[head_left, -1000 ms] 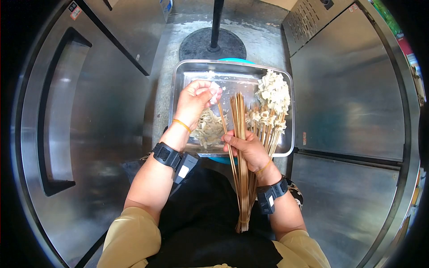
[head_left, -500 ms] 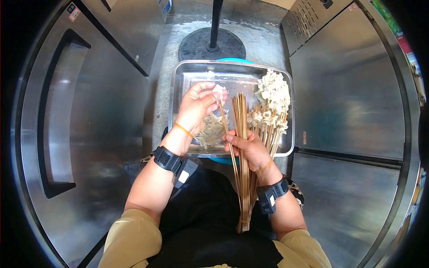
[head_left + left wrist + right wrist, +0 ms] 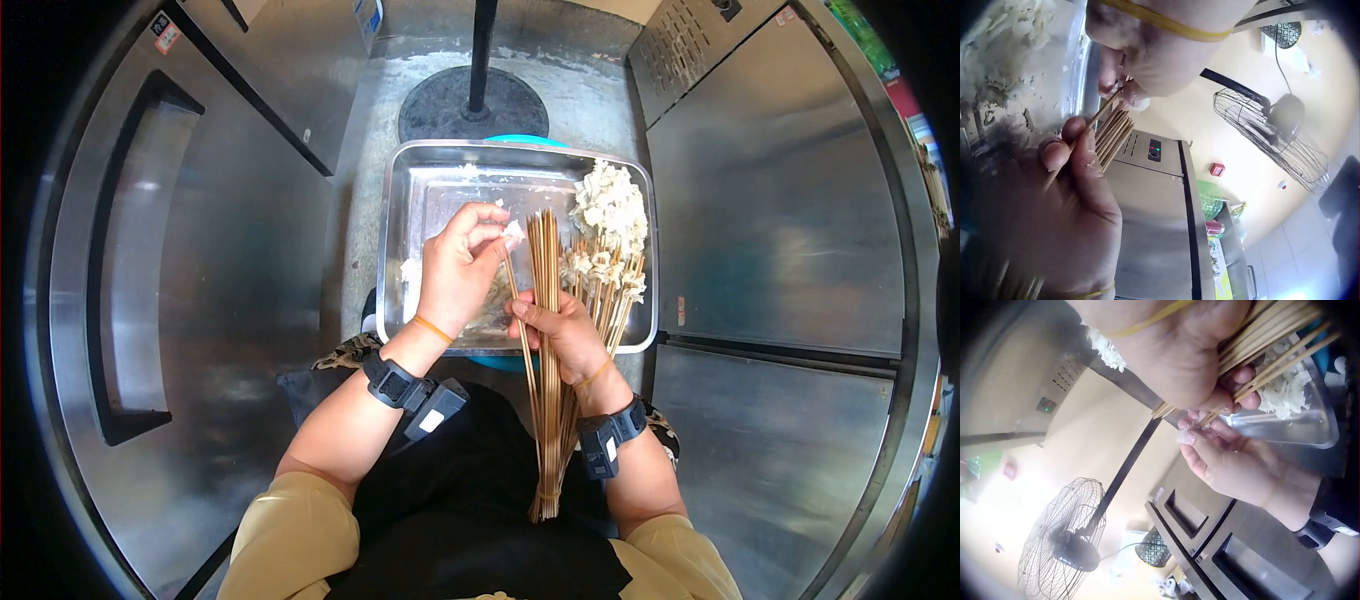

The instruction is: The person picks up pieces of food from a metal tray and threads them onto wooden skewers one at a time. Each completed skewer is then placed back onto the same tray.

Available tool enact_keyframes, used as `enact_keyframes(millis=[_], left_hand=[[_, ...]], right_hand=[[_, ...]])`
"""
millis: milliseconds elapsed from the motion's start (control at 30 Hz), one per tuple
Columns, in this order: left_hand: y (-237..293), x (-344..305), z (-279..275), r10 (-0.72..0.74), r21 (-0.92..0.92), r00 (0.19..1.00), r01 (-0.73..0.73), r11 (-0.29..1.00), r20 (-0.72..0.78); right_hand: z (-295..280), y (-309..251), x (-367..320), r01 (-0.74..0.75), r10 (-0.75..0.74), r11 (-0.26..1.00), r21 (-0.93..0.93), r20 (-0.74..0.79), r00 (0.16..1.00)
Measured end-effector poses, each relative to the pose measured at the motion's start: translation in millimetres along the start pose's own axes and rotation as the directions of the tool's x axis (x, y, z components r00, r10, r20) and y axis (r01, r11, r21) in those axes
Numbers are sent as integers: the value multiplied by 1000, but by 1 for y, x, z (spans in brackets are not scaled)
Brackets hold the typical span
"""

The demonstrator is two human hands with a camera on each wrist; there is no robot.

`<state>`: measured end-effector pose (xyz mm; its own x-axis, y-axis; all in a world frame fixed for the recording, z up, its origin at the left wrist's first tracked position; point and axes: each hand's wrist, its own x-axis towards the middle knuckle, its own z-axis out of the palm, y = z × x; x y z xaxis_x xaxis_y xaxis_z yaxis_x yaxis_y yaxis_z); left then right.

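My left hand pinches a small whitish, slice-like food piece between thumb and fingertips, right at the tip of a single bamboo skewer. My right hand grips a thick bundle of bamboo skewers, with that single one held apart by thumb and fingers on its left side. In the right wrist view the pale piece sits at the left fingertips, where the skewer end meets it. Filled skewers with bunched pale pieces lie on the tray's right side, behind the right hand.
A steel tray stands before me on something turquoise. Loose pale pieces lie in it, partly hidden by the left hand. Steel cabinets flank both sides. Beyond the tray stands a black round base with a pole.
My left hand has moved right and toward my body, with the pale piece and the single skewer's tip shifting the same way. The right hand and bundle have hardly moved.
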<state>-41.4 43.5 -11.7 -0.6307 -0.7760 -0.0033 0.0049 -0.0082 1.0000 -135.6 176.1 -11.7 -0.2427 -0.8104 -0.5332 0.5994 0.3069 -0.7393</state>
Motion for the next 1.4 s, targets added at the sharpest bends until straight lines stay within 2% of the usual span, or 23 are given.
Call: enact_keyframes(millis=[133, 533, 633, 733, 833, 1033, 1233, 1400], left_hand=[[8, 2, 4, 20, -114, 997, -27, 993, -68], [2, 8, 9, 1, -94, 995, -10, 996, -101], [-1, 10, 6, -156, -237, 985, 136, 962, -70], [-1, 13, 1, -242, -268, 970, 232, 935, -2], [-5, 16, -2, -264, -313, 964, 259, 914, 25], [-5, 17, -9, -412, -374, 909, 406, 834, 67], [-4, 9, -6, -503, -424, 860, 488, 763, 85], [-8, -2, -1, -501, -477, 859, 486, 732, 106]], right_hand=[[-2, 1, -1, -4, 4, 1000, -1, 4, 1000], [-2, 2, -2, 8, -8, 1000, -20, 12, 1000], [-1, 3, 0, 17, -17, 999, -32, -4, 1000], [-2, 4, 0, 15, -15, 999, -41, 2, 1000], [0, 3, 0, 10, -9, 999, -43, 6, 1000], [1, 4, -1, 12, -12, 999, -49, -5, 1000], [4, 5, 0, 22, -23, 999, -44, -33, 999], [3, 7, 0, 27, -29, 998, -48, -39, 999]])
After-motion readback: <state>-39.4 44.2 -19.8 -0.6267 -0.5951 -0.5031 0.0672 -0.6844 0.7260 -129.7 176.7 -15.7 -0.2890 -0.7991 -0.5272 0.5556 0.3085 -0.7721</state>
